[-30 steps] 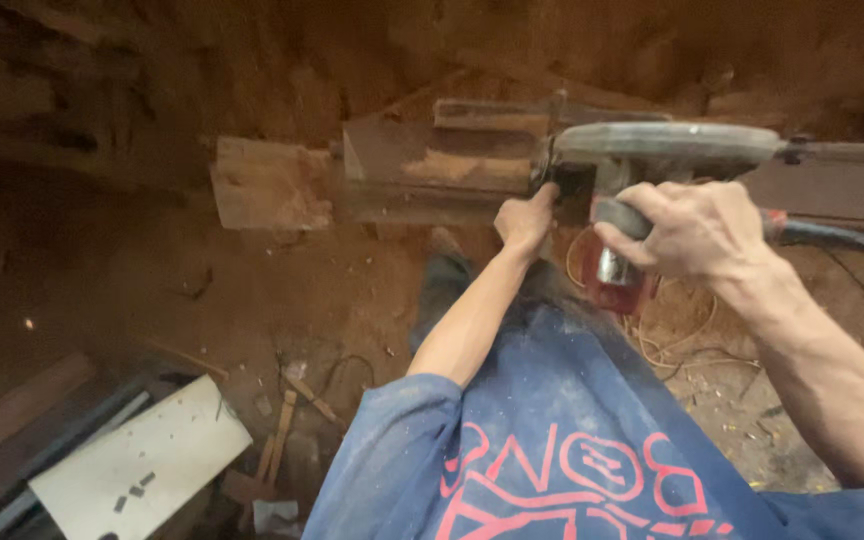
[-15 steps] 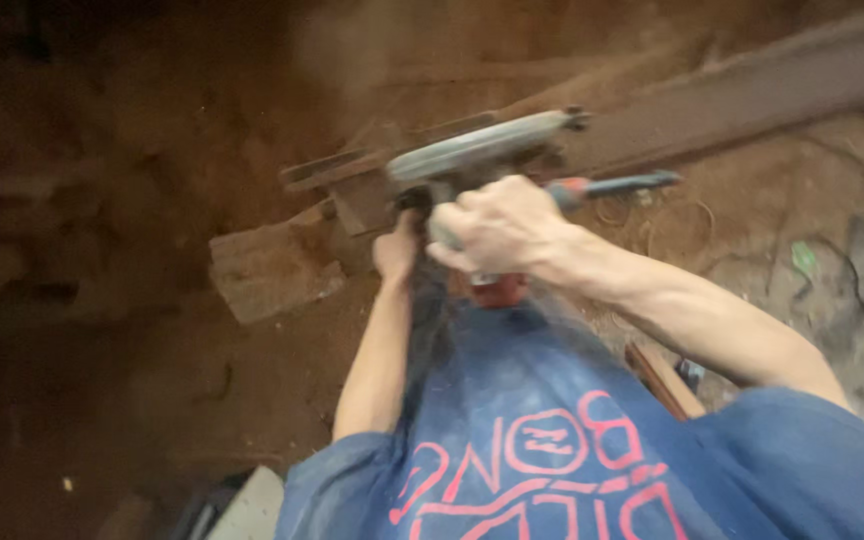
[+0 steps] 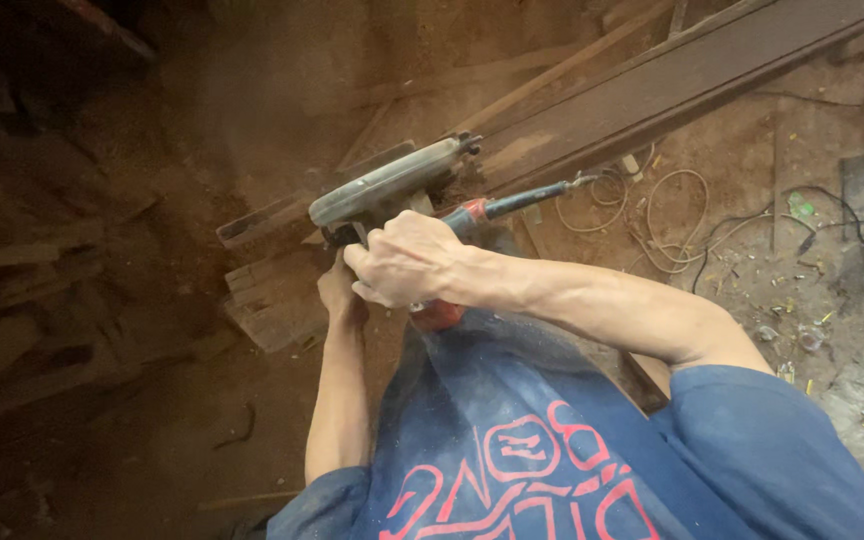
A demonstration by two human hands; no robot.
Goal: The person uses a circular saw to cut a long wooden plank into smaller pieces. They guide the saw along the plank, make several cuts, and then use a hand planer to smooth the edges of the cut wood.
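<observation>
Grey-guarded circular saw (image 3: 392, 185) with red body sits on a long dark wooden plank (image 3: 672, 95) running from centre to upper right; its dark cord (image 3: 522, 200) trails right toward pale looped wires (image 3: 667, 215) on the dusty ground (image 3: 802, 300). Red printed lettering on the blue shirt (image 3: 522, 470), lower centre; no packages or signs seen. Right hand (image 3: 402, 262): forearm comes in from the right, fingers curled tight around the saw's handle. Left hand (image 3: 340, 292): arm straight, reaching forward below the saw, resting against short stacked wood pieces (image 3: 272, 300); its fingers are hidden, cannot tell their state.
</observation>
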